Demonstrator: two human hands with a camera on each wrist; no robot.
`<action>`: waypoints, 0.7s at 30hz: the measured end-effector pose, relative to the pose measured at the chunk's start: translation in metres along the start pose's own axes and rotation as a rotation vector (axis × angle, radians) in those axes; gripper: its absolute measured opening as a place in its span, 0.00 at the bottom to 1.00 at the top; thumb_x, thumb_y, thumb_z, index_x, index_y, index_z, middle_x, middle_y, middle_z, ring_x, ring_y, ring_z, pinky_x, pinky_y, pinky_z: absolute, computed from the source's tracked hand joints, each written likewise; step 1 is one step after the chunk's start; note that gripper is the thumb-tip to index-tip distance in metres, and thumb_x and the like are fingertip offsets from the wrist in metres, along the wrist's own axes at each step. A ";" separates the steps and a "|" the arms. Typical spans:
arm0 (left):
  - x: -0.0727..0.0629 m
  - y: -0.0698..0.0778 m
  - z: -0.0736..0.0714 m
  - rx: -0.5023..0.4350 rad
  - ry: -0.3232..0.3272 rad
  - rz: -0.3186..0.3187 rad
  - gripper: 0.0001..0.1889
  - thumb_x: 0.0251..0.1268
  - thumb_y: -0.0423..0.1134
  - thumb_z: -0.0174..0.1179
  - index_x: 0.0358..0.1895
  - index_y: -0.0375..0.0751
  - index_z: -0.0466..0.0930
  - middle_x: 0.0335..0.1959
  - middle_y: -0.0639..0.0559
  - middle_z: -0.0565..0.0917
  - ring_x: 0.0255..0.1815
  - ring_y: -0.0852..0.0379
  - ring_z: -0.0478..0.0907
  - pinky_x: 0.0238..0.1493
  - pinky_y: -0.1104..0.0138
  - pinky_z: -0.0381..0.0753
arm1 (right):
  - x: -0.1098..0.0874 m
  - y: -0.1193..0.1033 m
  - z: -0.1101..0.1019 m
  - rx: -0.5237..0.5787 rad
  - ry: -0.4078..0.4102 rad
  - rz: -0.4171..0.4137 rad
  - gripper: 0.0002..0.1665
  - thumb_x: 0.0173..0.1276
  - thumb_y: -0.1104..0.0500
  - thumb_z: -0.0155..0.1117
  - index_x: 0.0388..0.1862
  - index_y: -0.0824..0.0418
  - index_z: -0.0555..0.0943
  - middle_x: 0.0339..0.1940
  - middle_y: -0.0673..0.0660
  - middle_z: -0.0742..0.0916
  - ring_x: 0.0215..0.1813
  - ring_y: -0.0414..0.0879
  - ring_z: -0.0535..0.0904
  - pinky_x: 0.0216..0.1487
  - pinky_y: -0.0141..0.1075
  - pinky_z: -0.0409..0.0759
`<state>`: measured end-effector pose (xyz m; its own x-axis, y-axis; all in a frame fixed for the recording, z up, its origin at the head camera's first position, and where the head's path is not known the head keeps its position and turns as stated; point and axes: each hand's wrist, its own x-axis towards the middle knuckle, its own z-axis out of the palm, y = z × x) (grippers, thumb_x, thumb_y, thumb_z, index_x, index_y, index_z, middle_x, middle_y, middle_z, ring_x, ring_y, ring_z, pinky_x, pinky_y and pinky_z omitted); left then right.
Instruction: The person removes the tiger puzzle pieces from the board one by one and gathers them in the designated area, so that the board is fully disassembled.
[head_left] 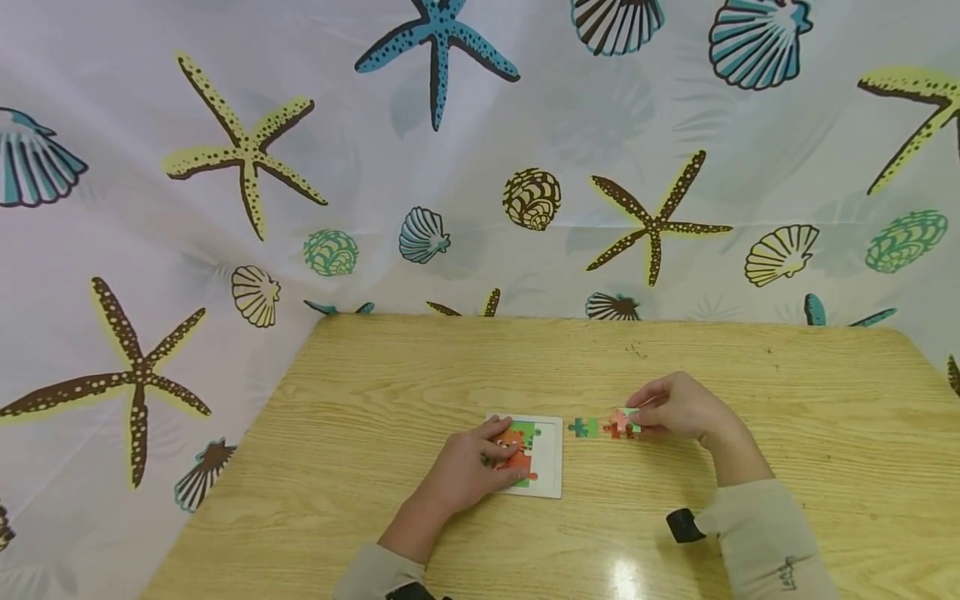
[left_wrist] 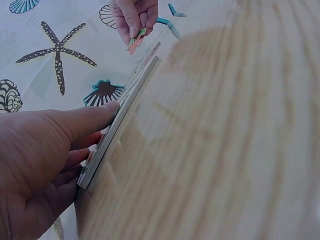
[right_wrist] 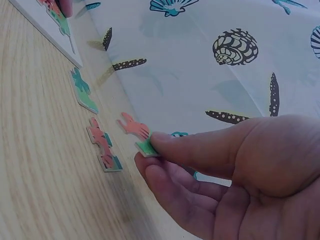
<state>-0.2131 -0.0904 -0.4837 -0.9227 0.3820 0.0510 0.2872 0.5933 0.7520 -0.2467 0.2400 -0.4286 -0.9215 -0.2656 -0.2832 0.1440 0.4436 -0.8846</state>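
A white puzzle tray (head_left: pixel 550 454) lies on the wooden table (head_left: pixel 375 400) with several orange and green pieces (head_left: pixel 521 450) fitted in it. My left hand (head_left: pixel 468 471) rests on the tray, fingers pressing the placed pieces; its thumb lies along the tray's edge (left_wrist: pixel 125 117). My right hand (head_left: pixel 671 408) pinches a pink and green puzzle piece (right_wrist: pixel 136 132) between thumb and fingers, lifted just above the table. Two loose pieces lie between tray and right hand: a green one (head_left: pixel 583 428) and an orange-red one (head_left: pixel 613 431), also seen as green piece (right_wrist: pixel 82 92) and red piece (right_wrist: pixel 102 145).
A cloth backdrop printed with starfish and shells (head_left: pixel 480 167) hangs behind and beside the table. A black strap (head_left: pixel 684 525) sits at my right wrist. The table's left edge runs diagonally near the tray's side.
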 end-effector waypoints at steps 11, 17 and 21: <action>0.000 0.003 -0.001 -0.022 -0.003 0.001 0.21 0.59 0.38 0.78 0.52 0.30 0.88 0.73 0.38 0.74 0.79 0.36 0.63 0.73 0.47 0.71 | -0.002 0.003 -0.006 -0.057 0.034 0.049 0.13 0.73 0.69 0.66 0.53 0.77 0.83 0.44 0.63 0.87 0.37 0.45 0.85 0.42 0.38 0.89; 0.000 0.004 -0.002 -0.028 -0.005 -0.001 0.20 0.59 0.38 0.78 0.52 0.30 0.88 0.73 0.38 0.74 0.79 0.36 0.63 0.73 0.48 0.71 | -0.003 0.005 -0.010 -0.058 0.047 0.074 0.13 0.73 0.69 0.66 0.52 0.77 0.83 0.40 0.61 0.87 0.35 0.44 0.84 0.39 0.36 0.88; -0.001 0.003 -0.001 -0.015 0.000 0.007 0.21 0.58 0.39 0.78 0.52 0.30 0.88 0.73 0.38 0.75 0.78 0.35 0.64 0.72 0.48 0.71 | -0.004 0.005 -0.012 -0.069 0.052 0.077 0.13 0.73 0.68 0.67 0.51 0.77 0.83 0.39 0.60 0.87 0.34 0.44 0.84 0.38 0.37 0.88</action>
<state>-0.2120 -0.0898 -0.4803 -0.9206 0.3866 0.0560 0.2899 0.5802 0.7611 -0.2464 0.2534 -0.4280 -0.9265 -0.1848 -0.3279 0.1912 0.5192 -0.8330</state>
